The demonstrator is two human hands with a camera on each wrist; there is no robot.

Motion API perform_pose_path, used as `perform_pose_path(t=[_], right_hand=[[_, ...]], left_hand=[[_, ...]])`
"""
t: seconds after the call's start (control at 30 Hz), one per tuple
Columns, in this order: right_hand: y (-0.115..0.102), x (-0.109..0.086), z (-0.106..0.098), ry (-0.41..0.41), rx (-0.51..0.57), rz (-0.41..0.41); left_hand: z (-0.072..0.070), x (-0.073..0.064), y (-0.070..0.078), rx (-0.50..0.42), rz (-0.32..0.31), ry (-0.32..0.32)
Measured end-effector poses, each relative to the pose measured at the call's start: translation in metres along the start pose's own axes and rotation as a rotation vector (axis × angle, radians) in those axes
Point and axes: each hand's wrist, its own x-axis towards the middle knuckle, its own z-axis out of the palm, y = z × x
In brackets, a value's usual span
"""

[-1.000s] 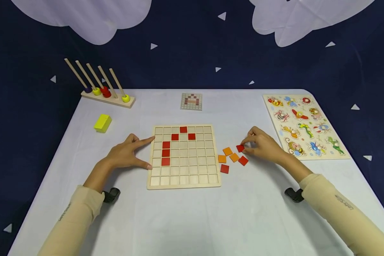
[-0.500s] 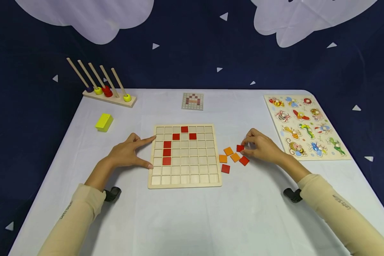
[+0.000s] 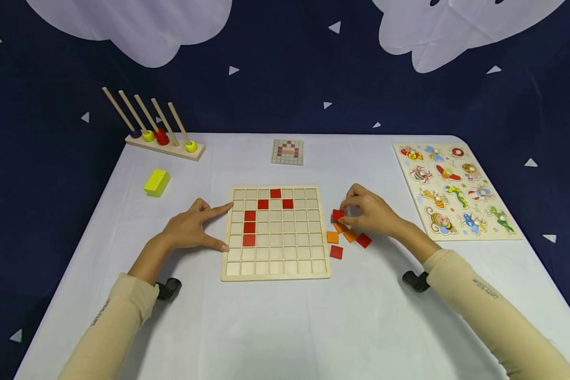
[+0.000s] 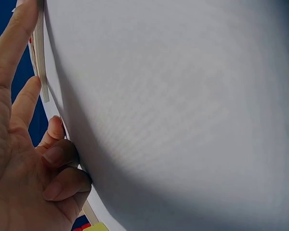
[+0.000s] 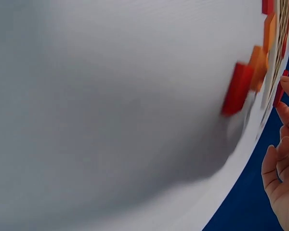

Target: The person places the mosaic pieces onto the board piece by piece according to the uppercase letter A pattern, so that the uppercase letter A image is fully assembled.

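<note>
A wooden grid board (image 3: pixel 285 264) lies mid-table with several red square tiles (image 3: pixel 249 227) set in its cells. My left hand (image 3: pixel 187 227) touches the board's left edge with thumb and index finger spread; in the left wrist view its other fingers (image 4: pixel 67 185) are curled in. My right hand (image 3: pixel 372 214) pinches a red tile (image 3: pixel 338 215) between thumb and fingertips, just right of the board. The right wrist view shows that pinched red tile (image 5: pixel 280 90) above the table. Beneath and beside it lie orange tiles (image 3: pixel 332 237) and loose red tiles (image 3: pixel 336 252).
A small pattern card (image 3: pixel 287 152) lies behind the board. At back left stands a peg stand (image 3: pixel 166 148) with coloured rings, and a yellow block (image 3: pixel 157 182) in front of it. An insect peg puzzle (image 3: pixel 456 190) lies at the right.
My right hand has moved left toward the board, carrying the pinched red tile over the orange tiles. My left hand has stayed at the board's left edge.
</note>
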Motion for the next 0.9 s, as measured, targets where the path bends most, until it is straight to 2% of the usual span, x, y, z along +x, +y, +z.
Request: perform_pose_path(t=[0.4, 0.73, 0.9], right_hand=[[-0.029, 0.035, 0.018, -0.065, 0.010, -0.081], [-0.041, 0.050, 0.029, -0.089, -0.020, -0.113], [-0.045, 0.054, 0.033, -0.099, -0.021, -0.092]], left_hand=[[0.001, 0.000, 0.001, 0.007, -0.005, 0.009], [0.000, 0.000, 0.001, 0.004, -0.001, 0.006], [-0.001, 0.000, 0.000, 0.011, -0.001, 0.005]])
